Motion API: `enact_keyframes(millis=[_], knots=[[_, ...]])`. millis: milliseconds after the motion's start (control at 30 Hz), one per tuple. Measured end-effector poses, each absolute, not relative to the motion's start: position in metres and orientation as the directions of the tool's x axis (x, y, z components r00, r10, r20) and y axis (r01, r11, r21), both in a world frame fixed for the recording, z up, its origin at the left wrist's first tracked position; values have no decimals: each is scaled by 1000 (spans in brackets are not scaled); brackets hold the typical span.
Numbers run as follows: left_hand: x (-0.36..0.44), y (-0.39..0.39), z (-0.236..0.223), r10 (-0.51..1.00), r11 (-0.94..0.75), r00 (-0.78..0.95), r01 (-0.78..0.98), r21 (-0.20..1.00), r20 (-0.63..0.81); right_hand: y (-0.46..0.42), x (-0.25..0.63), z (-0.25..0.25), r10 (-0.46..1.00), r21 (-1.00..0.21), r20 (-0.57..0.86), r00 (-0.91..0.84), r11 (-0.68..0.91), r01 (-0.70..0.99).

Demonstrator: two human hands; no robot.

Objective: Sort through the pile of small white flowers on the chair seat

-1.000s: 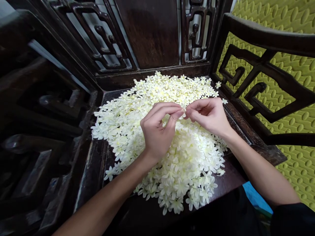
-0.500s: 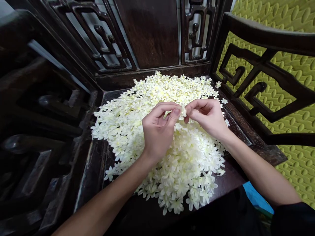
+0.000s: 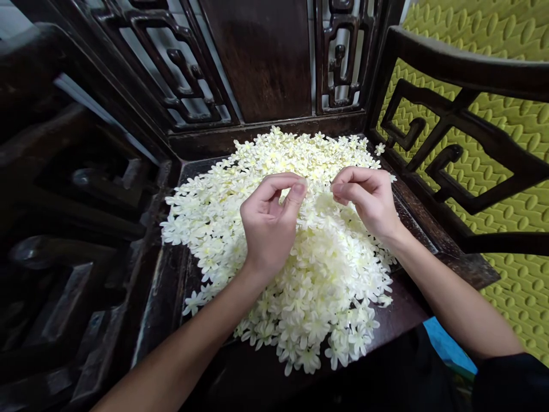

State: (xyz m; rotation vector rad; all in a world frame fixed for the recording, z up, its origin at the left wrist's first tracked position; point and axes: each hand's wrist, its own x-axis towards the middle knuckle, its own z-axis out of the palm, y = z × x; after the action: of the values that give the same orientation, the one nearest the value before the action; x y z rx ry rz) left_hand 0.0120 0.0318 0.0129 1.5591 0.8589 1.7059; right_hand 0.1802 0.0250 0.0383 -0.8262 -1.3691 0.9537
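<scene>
The left hand (image 3: 271,226) and right hand (image 3: 372,200) are each closed in a thumb-and-finger pinch, the two pinches apart; whether either contains anything cannot be determined. Below both hands, white flowers (image 3: 225,214) lie heaped on the dark wooden seat (image 3: 405,303). A latticed armrest (image 3: 463,66) borders the right side; a yellow textured surface (image 3: 518,286) shows beyond.

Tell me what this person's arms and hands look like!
The left hand and right hand wear no gloves, and I see no rings or watches. The forearms look slim and bare. A black sleeve shows above the right elbow; the left sleeve is out of view.
</scene>
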Motion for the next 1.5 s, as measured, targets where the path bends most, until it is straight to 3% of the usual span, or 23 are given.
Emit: enact_keyframes(millis=[133, 367, 800, 1167, 1500], knots=[[13, 29, 18, 742, -668, -29, 49, 742, 670, 26, 180, 35, 916, -907, 387, -102, 358, -223], [13, 28, 19, 693, -719, 10, 79, 690, 721, 25, 181, 36, 918, -913, 377, -119, 348, -213], [14, 26, 20, 707, -707, 9, 66, 705, 708, 25, 181, 37, 922, -920, 374, -106, 354, -169], [14, 25, 17, 713, -694, 22, 166, 700, 701, 19, 178, 44, 921, -920, 386, -55, 389, 47], [17, 24, 15, 790, -613, 21, 20, 790, 612, 17, 172, 47, 965, -966, 258, -49, 257, -24]])
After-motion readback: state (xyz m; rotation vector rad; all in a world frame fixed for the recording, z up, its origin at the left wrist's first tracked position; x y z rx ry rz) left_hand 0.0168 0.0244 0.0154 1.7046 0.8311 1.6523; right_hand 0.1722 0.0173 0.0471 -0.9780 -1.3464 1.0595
